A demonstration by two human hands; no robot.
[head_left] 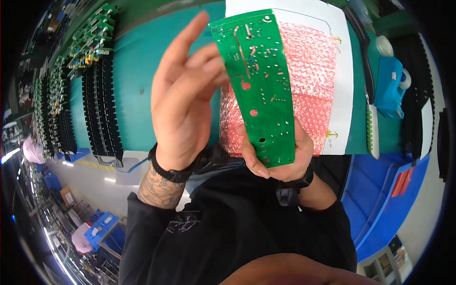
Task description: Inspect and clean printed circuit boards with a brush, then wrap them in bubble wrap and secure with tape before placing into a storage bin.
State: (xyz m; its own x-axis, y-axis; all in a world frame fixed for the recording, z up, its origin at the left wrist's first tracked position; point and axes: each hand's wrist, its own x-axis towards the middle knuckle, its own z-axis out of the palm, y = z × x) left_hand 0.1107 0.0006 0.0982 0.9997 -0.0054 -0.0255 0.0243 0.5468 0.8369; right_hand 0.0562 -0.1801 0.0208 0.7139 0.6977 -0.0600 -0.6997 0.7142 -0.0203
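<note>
The right hand (290,172) is gripping the circuit board (266,95), safest by its edges, while the left hand (180,102) is holding fingers apart beside it.

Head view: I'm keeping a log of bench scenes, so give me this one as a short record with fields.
Right hand: grips the lower end of a green printed circuit board
Left hand: open, beside the board's upper left edge; contact unclear
Board face: solder side toward the camera
Beneath the board: pink bubble wrap on a white sheet
Left side: black slotted rack, populated circuit boards
Right side: black-handled brush, blue tape dispenser
</note>
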